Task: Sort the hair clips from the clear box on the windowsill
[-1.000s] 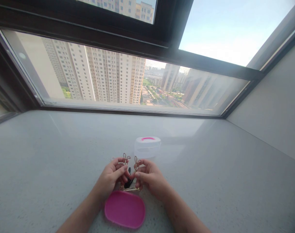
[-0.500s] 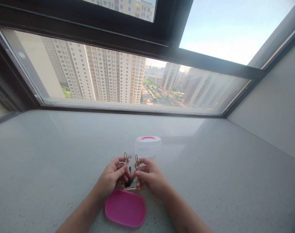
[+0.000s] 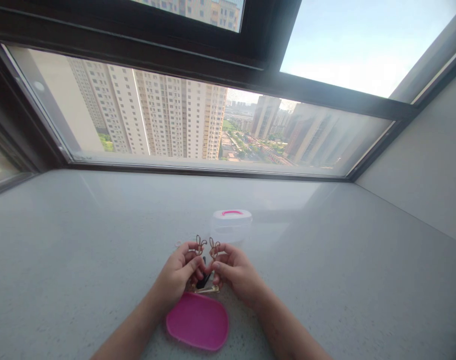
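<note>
Beyond the tray (image 3: pixel 197 322), my left fingers (image 3: pixel 190 268) are pinching one wire bunny (image 3: pixel 199 250) and my right fingers (image 3: pixel 224 270) are pinching a second bunny (image 3: pixel 214 250) just beside it. The box (image 3: pixel 231 231) is standing farther beyond the tray.

Sill (image 3: pixel 344 260): pale, speckled | box (image 3: pixel 231 227): upright, translucent, pink handle (image 3: pixel 232 213) on top | tray (image 3: pixel 197 322): pink, nearest edge | gold bar (image 3: pixel 208 290): just beyond tray | black piece (image 3: pixel 203 283): beside bar, partly hidden
</note>
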The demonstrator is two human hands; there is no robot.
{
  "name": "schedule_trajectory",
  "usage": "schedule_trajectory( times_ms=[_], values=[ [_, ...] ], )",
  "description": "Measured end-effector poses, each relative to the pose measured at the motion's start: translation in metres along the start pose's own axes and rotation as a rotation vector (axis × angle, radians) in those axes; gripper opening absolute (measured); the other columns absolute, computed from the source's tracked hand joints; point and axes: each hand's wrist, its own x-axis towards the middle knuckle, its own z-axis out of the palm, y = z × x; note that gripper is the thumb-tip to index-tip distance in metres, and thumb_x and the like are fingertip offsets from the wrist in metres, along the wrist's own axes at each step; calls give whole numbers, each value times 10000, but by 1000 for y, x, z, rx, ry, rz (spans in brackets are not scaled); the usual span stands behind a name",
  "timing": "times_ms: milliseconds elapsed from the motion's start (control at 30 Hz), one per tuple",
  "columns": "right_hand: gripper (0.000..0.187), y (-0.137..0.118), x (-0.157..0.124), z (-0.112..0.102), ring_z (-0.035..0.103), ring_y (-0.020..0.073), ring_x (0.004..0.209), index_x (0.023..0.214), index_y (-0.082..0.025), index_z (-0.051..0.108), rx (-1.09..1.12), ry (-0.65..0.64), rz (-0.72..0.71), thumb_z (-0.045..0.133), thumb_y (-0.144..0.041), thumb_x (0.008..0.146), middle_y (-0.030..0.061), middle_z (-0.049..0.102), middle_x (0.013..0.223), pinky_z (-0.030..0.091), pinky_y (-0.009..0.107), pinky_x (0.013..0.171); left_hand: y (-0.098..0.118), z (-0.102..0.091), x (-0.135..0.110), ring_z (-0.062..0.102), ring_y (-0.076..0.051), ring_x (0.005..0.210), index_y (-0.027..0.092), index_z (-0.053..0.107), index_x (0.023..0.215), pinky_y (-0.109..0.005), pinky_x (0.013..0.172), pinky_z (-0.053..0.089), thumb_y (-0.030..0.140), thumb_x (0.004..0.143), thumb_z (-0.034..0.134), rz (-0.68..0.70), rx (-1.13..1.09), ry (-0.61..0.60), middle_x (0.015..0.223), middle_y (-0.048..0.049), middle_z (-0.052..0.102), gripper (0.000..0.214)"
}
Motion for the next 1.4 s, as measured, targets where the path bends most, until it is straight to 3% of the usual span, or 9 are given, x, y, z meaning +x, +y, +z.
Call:
schedule_trajectory(
  times_ms=[500, 1400],
  values=[
    [302, 2, 2, 0, 575, 93, 459, 872, -134, 517, 38, 12, 13, 721, -255, 684, 31, 660, 700, 428, 178, 411, -3, 1, -2, 514, -90, 494, 169, 453, 991, -186, 453, 377, 304, 844, 505, 31, 98, -9, 653, 25, 566, 207],
    [272, 0, 0, 2, 574, 94, 433, 840, -121, 574, 32, 7, 32, 733, -258, 667, 32, 667, 678, 422, 171, 393, 0, 4, -3, 509, -87, 479, 166, 486, 910, -171, 438, 368, 360, 786, 589, 10, 19, 0, 616, 19, 585, 253]
  ],
)
